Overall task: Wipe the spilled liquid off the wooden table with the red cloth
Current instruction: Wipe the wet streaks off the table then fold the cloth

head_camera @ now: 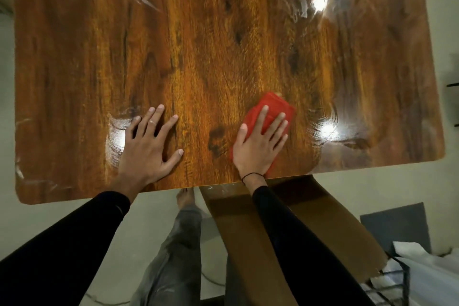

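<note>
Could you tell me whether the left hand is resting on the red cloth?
No, the left hand lies flat on the bare wooden table, while the right hand presses the red cloth.

- The wooden table [211, 45] is glossy orange-brown, streaked with dark grain and knots beyond the fingertips, with white light glare.
- The cloth [269, 109] under the right hand's fingers [279, 122] is bright red.
- Both sleeves [285, 226] are black.
- A thin black cord [249, 175] circles the right wrist.
- The trousers [173, 251] are grey.
</note>
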`<state>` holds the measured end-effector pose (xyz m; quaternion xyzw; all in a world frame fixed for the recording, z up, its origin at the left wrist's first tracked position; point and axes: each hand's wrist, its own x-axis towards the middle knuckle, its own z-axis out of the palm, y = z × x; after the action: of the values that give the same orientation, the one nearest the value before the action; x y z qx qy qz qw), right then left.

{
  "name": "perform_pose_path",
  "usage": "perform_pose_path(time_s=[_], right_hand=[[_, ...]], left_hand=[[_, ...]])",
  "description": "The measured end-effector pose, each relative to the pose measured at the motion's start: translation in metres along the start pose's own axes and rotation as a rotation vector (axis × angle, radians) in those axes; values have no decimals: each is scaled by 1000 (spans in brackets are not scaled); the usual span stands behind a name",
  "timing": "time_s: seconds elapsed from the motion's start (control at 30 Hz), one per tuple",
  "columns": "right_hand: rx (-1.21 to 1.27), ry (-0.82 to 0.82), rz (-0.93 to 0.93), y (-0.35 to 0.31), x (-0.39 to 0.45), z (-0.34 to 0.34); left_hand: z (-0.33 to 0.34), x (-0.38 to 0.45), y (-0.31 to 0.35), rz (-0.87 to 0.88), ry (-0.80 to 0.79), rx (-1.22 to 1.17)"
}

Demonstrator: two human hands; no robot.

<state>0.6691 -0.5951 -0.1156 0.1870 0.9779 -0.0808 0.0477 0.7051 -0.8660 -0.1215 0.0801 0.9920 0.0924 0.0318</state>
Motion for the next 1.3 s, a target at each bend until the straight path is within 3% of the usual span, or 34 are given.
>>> perform_pose_path(time_s=[0.23,0.37,0.5,0.6,0.73,0.87,1.0,1.1,1.3], right_hand=[[-79,-122,-806,82,18,-8],[-156,-160,-984,138,58,-22],[-162,-157,-1019,177,114,-31],[-123,-128,-913,200,156,-41],[-47,-66,-567,233,172,-51],[20,9,-51,234,129,-45],[95,21,135,198,96,-32],[94,3,-42,185,89,-26],[36,-128,-777,243,102,-30]], left_hand=[[4,1,0,-1,-11,22],[-1,9,21,-71,-35,2],[0,44,112,-38,-28,-98],[13,85,202,25,-48,-150],[36,118,271,37,-64,-137],[44,121,277,-13,-13,-95],[43,121,278,-29,2,-116],[40,122,282,-52,-8,-122],[37,121,287,-50,13,-118]])
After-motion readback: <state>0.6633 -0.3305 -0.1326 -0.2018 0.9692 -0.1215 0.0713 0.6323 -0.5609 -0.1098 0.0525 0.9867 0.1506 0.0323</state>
